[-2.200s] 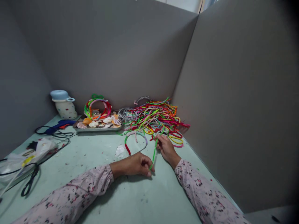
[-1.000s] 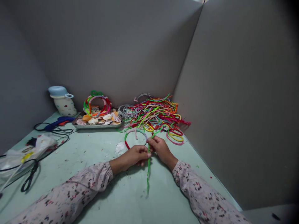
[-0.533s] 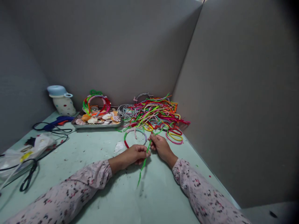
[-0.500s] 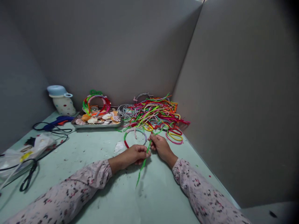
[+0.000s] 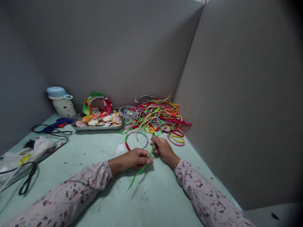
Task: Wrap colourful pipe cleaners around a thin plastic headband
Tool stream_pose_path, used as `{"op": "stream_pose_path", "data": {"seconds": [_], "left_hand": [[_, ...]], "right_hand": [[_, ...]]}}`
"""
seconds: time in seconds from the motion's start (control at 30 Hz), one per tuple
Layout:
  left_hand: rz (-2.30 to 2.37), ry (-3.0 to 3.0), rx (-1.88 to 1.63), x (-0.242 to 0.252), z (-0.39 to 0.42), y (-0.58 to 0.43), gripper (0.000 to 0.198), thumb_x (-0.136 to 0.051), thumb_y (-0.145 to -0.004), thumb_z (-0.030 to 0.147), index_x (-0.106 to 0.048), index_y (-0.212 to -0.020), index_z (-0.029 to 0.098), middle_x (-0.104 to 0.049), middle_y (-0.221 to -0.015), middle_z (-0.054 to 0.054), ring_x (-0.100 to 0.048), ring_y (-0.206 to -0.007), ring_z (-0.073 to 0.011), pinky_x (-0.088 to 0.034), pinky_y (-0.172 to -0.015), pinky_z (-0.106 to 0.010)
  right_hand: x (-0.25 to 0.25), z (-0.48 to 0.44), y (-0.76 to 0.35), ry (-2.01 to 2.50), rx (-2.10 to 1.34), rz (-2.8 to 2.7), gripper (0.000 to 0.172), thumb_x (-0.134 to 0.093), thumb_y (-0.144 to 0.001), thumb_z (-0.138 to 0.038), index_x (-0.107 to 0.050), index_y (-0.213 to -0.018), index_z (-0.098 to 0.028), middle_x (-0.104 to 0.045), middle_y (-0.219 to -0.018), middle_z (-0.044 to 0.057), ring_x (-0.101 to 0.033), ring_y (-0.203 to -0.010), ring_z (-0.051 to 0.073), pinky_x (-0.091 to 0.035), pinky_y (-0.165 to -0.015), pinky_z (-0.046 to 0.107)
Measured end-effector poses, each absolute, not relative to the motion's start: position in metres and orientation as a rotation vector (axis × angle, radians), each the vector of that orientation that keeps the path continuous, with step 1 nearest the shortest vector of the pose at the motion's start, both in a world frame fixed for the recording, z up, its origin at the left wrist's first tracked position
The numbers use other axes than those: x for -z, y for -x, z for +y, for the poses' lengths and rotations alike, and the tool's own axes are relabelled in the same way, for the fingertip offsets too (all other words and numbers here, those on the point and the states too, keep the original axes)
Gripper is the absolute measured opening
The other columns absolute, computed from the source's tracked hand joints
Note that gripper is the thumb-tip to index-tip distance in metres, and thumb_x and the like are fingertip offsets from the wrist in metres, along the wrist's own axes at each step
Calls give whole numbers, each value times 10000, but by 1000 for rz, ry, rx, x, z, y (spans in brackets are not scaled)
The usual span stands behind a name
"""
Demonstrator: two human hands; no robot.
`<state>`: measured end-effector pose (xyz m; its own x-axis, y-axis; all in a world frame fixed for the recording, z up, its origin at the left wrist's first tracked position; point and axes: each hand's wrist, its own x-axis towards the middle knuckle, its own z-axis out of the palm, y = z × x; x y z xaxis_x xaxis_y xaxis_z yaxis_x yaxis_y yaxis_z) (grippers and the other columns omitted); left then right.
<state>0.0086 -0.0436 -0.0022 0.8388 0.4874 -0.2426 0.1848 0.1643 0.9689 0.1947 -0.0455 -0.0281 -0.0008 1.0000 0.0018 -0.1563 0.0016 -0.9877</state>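
Both hands pinch one green pipe cleaner (image 5: 138,173). My left hand (image 5: 134,158) grips it near the middle, knuckles up, resting on the pale green table (image 5: 90,157). My right hand (image 5: 163,148) holds the upper part a little farther away. The loose lower end trails toward me and to the left. Just beyond my hands lies a headband (image 5: 135,136) wrapped in green, red, pink and purple. Behind it sits a big heap of coloured pipe cleaners (image 5: 158,116).
A metal tray (image 5: 78,127) of shells with wrapped headbands (image 5: 96,105) stands at the back. Left of it are a spotted jar with a blue lid (image 5: 62,102), a blue glue gun (image 5: 58,124) with black cable, scissors (image 5: 27,181) and a plastic bag (image 5: 22,156). Grey partitions enclose three sides.
The pipe cleaner's free end has swung from pointing straight at me to the left. My hands moved together near the headband and have stayed almost still since.
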Motion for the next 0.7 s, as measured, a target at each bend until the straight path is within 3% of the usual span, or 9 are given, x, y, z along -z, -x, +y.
{"op": "stream_pose_path", "data": {"seconds": [0.2, 0.43, 0.7], "left_hand": [[634, -1361, -390, 3, -46, -12, 389, -677, -739, 469, -595, -896, 123, -550, -682, 7, -451, -507, -55, -301, -461, -193], [712, -1388, -437, 6, -45, -17, 383, -642, -752, 505, -562, -808, 135, -504, -534, 37, -397, -448, -55, -250, -445, -198], [739, -1361, -430, 10, -44, -16, 364, -639, -742, 492, -524, -741, 147, -489, -514, 45, -372, -423, -51, -226, -425, -193]], "right_hand": [[21, -52, -189, 1173, -1185, -1227, 458, -587, -776, -608, -647, -689, -162, -505, -465, -46, -419, -384, 66, -313, -398, 193], [20, -54, -177, 1204, -1103, -1329, 464, -630, -739, -593, -625, -561, -164, -475, -434, -37, -394, -408, 84, -292, -410, 227], [22, -50, -190, 1038, -1194, -1122, 363, -656, -761, -516, -680, -864, -169, -569, -600, -29, -457, -465, 69, -333, -444, 197]]}}
